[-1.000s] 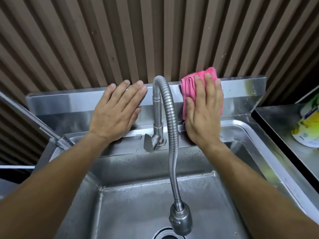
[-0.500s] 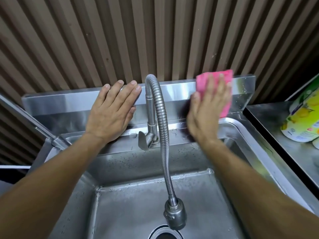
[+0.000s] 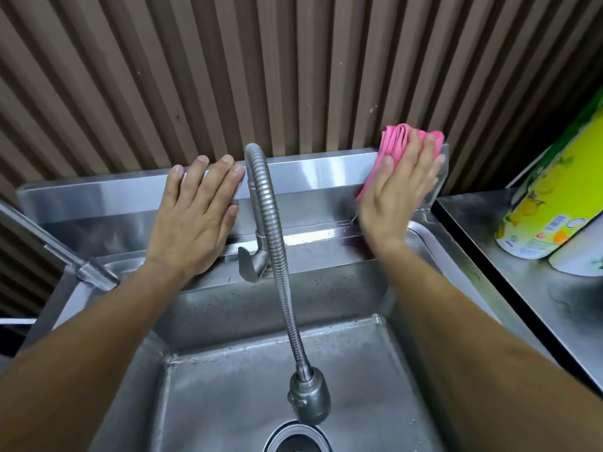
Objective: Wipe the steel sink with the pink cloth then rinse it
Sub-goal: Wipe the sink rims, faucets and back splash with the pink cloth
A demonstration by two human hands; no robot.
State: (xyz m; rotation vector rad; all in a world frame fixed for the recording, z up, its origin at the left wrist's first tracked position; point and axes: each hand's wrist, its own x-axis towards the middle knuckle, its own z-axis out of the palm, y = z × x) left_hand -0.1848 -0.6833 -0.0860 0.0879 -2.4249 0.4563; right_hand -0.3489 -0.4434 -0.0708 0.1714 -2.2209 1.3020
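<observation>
The steel sink [image 3: 228, 380] fills the lower middle, with a raised steel backsplash [image 3: 313, 171] behind it. My right hand [image 3: 396, 194] presses the folded pink cloth [image 3: 396, 140] flat against the right end of the backsplash. My left hand [image 3: 195, 216] lies flat with fingers apart on the backsplash, just left of the tap, and holds nothing. A flexible steel tap [image 3: 277, 256] arches from the back ledge down over the basin, its head [image 3: 308, 399] hanging above the drain [image 3: 297, 438]. No water runs from it.
A steel counter [image 3: 522, 272] adjoins the sink on the right, carrying a yellow-green labelled container [image 3: 551, 203] and a white one [image 3: 580, 259]. A ribbed brown wall [image 3: 293, 66] rises behind. A steel bar [image 3: 55, 249] slants in from the left.
My right hand has slid the pink cloth rightward along the backsplash, from beside the tap to its right end. My left hand has stayed put.
</observation>
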